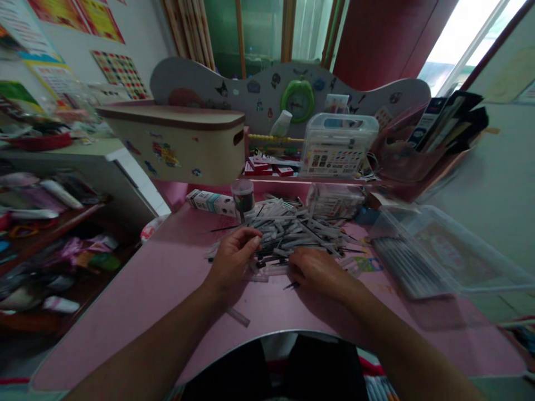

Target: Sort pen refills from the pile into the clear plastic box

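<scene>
Dozens of slim grey-and-black pens (pixel 292 234) lie in a loose, criss-crossed heap near the middle of a pink desk worktop (pixel 159 278), closer to its far edge than to the curved near edge. They point every way, with fine black tips poking out around the pile.

The left hand (pixel 233 259) sits at the heap's near left side, its fingers curled in toward the thumb. Whether it is pinching a pen, I cannot tell. The right hand (pixel 317 273) lies palm down and unclenched on the near right side of the heap, its fingers draped over the pens without any visible grip.

One thin black pen tip (pixel 291 285) pokes out just below the right hand, and a narrow translucent plastic strip (pixel 238 316) lies apart on the pink surface, beyond the left wrist. Behind the heap stand a small round pot with a dark lid (pixel 242 197) and a white printed carton (pixel 211 202) lying on its side. A clear plastic tray (pixel 422 223) holding rows of similar pens rests at the worktop's right edge.
</scene>
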A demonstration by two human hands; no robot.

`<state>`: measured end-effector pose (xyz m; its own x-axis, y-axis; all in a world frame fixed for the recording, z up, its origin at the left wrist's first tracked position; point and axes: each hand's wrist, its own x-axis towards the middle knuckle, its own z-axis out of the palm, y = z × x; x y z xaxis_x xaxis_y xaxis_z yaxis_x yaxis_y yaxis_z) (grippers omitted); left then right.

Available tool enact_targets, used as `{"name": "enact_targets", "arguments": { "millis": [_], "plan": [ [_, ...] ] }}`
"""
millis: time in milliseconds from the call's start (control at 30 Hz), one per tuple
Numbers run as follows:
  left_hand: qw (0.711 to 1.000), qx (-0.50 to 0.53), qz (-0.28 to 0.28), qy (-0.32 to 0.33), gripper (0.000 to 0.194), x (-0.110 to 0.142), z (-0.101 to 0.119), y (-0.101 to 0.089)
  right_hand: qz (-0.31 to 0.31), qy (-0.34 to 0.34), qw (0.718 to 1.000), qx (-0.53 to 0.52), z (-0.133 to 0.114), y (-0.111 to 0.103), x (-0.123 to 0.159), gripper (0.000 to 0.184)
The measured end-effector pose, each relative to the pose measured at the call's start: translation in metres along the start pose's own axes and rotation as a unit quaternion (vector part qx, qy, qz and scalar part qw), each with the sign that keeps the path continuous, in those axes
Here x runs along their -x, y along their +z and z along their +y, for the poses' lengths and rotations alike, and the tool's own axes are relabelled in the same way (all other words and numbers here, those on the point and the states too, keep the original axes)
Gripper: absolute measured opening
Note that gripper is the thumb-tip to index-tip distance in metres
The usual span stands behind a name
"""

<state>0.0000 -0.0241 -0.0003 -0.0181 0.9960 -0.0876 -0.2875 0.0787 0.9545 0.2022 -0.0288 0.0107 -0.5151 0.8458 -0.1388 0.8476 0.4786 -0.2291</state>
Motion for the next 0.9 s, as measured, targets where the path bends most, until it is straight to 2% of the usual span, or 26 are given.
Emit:
{"name": "enact_targets", "arguments": {
  "millis": [300, 400, 533, 600, 667, 733, 800, 900],
  "plan": [
    [1.000, 0.002, -0.022, -0.008, 0.023, 0.001, -0.002, -0.002, 0.027, 0.002, 0.999, 0.023, 0.001, 0.007, -0.002, 0.019],
    [0.999, -0.012, -0.028, 0.017, 0.024, -0.001, -0.004, -0.004, 0.070, -0.004, 0.998, -0.008, 0.008, 0.007, -0.004, 0.013],
    [0.997, -0.021, -0.037, 0.058, 0.040, -0.002, -0.006, -0.005, 0.175, -0.002, 0.979, -0.101, 0.016, 0.003, -0.005, 0.009],
    [0.996, -0.031, -0.078, 0.025, 0.049, 0.003, -0.008, -0.003, 0.215, -0.011, 0.965, -0.149, 0.013, 0.004, -0.006, 0.008],
    [0.991, -0.042, -0.119, -0.045, 0.050, 0.009, -0.010, 0.000, 0.234, -0.032, 0.955, -0.179, 0.008, 0.007, -0.006, 0.009],
    [0.985, -0.033, -0.139, -0.097, 0.036, 0.014, -0.011, 0.002, 0.236, -0.058, 0.951, -0.193, 0.002, 0.012, -0.007, 0.011],
    [0.985, -0.019, -0.143, -0.094, 0.026, 0.016, -0.011, 0.003, 0.218, -0.077, 0.952, -0.199, 0.001, 0.015, -0.008, 0.013],
    [0.993, -0.007, -0.100, -0.064, 0.027, 0.012, -0.010, 0.003, 0.168, -0.089, 0.964, -0.186, 0.007, 0.012, -0.008, 0.013]
  ]
}}
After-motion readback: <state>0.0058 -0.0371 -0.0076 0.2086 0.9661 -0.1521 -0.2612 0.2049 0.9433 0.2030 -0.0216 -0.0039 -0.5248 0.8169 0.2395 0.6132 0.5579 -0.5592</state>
